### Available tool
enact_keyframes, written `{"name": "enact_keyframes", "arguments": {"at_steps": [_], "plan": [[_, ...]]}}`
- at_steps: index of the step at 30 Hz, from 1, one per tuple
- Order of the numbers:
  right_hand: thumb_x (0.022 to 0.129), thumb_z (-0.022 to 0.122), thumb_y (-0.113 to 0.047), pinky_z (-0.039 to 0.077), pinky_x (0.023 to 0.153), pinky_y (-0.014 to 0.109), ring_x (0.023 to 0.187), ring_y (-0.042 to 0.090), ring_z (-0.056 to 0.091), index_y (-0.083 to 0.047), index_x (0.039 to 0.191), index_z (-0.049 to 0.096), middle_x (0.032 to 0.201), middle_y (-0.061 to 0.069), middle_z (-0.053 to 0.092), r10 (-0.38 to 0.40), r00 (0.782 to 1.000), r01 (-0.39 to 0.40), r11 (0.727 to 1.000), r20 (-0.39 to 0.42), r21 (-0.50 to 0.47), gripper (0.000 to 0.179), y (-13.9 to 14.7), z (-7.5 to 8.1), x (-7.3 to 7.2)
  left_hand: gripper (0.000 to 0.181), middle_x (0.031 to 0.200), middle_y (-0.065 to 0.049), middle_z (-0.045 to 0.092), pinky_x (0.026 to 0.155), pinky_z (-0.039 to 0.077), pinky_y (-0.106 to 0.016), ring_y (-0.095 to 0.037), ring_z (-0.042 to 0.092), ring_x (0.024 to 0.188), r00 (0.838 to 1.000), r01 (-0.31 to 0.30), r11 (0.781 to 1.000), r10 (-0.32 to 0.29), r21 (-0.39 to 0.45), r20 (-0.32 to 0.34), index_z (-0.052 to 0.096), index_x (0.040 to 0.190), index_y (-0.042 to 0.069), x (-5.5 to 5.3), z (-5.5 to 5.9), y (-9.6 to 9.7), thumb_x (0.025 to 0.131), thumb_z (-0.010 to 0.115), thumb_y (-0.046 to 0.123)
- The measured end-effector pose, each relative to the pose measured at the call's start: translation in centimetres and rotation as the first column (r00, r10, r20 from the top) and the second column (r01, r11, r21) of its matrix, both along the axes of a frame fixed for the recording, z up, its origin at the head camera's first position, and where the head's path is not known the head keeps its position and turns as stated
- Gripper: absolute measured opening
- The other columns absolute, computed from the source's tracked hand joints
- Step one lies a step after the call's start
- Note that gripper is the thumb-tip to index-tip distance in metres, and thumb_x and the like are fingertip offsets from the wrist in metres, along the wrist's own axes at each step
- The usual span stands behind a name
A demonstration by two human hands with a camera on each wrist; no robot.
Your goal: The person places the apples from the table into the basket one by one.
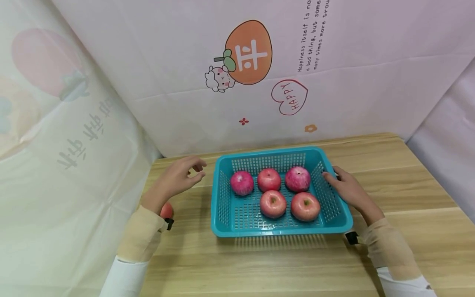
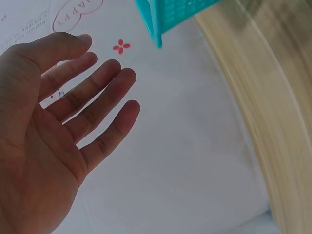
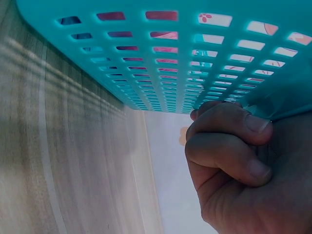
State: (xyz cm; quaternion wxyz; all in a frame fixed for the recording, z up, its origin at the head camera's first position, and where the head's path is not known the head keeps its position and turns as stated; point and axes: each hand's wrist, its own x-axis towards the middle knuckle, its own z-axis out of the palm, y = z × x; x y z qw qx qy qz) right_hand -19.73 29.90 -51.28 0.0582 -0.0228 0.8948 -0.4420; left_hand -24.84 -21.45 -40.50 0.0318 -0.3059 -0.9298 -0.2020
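A blue-green plastic basket (image 1: 282,233) with a pierced floor and walls is in the middle of the head view. It holds three pinkish-red apples (image 1: 272,203) and two magenta round fruits or vegetables (image 1: 242,182), whose kind I cannot tell. My right hand (image 1: 349,187) grips the basket's right end, thumb at the rim; the right wrist view shows fingers (image 3: 224,151) curled against the outside. Left of the basket my left hand (image 1: 182,175) hovers apart from it, loosely bent and holding nothing. Under that wrist a red round fruit (image 1: 167,210) is partly hidden.
The wood-grain table (image 1: 208,264) reaches to a white printed cloth (image 1: 185,111) at the back, and more cloth hangs at the left and right. Below the basket's near edge a holed shadow (image 1: 282,242) falls on the table.
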Motion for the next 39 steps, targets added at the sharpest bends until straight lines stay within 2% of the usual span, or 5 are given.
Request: {"name": "enact_keyframes", "arguments": {"at_steps": [8, 15, 24, 31, 39], "plan": [[0.114, 0.039, -0.049, 0.065, 0.076, 0.047, 0.102, 0.037, 0.071, 0.005, 0.155, 0.039, 0.134, 0.037, 0.06, 0.003, 1.0, -0.003, 1.0, 0.005, 0.0, 0.067, 0.1, -0.2, -0.1, 0.032, 0.129, -0.01, 0.073, 0.092, 0.061, -0.051, -0.028, 0.071, 0.114, 0.996, -0.09, 0.996, 0.089, 0.016, 0.017, 0.069, 0.131, 0.008, 0.5, -0.9, -2.2, 0.101, 0.073, 0.019], [0.114, 0.038, -0.048, 0.065, 0.077, 0.05, 0.104, 0.04, 0.071, 0.005, 0.156, 0.037, 0.137, 0.039, 0.058, 0.008, 1.0, -0.008, 1.0, 0.017, -0.01, 0.068, -0.1, -0.1, 0.2, 0.037, 0.128, -0.013, 0.072, 0.093, 0.061, -0.055, -0.033, 0.07, 0.116, 0.985, -0.171, 0.985, 0.17, 0.029, 0.03, 0.065, 0.137, 0.007, 1.2, -1.8, -4.5, 0.102, 0.072, 0.019], [0.114, 0.038, -0.049, 0.066, 0.079, 0.053, 0.108, 0.044, 0.071, 0.005, 0.157, 0.036, 0.139, 0.04, 0.056, 0.007, 1.0, -0.006, 1.0, 0.02, -0.026, 0.069, -0.2, -0.1, 0.3, 0.035, 0.123, -0.016, 0.073, 0.09, 0.061, -0.055, -0.036, 0.07, 0.113, 0.976, -0.216, 0.974, 0.214, 0.067, 0.029, 0.066, 0.136, 0.005, 2.1, -3.3, -6.8, 0.102, 0.071, 0.015], [0.114, 0.039, -0.049, 0.066, 0.079, 0.052, 0.107, 0.043, 0.071, 0.004, 0.158, 0.036, 0.138, 0.039, 0.057, 0.007, 1.0, -0.007, 0.999, 0.018, -0.036, 0.069, -0.1, -0.1, 0.3, 0.032, 0.116, -0.018, 0.075, 0.087, 0.061, -0.054, -0.036, 0.071, 0.109, 0.974, -0.227, 0.968, 0.225, 0.11, 0.025, 0.068, 0.131, 0.003, 2.6, -4.4, -7.6, 0.101, 0.072, 0.012], [0.114, 0.039, -0.049, 0.066, 0.078, 0.05, 0.105, 0.04, 0.072, 0.004, 0.158, 0.036, 0.138, 0.039, 0.058, 0.002, 1.0, -0.001, 0.999, 0.012, -0.041, 0.069, 0.0, -0.2, 0.1, 0.033, 0.121, -0.017, 0.073, 0.096, 0.057, -0.059, -0.037, 0.068, 0.114, 0.959, -0.281, 0.954, 0.277, 0.105, 0.055, 0.068, 0.132, 0.003, 3.2, -5.4, -8.1, 0.101, 0.072, 0.015]]}}
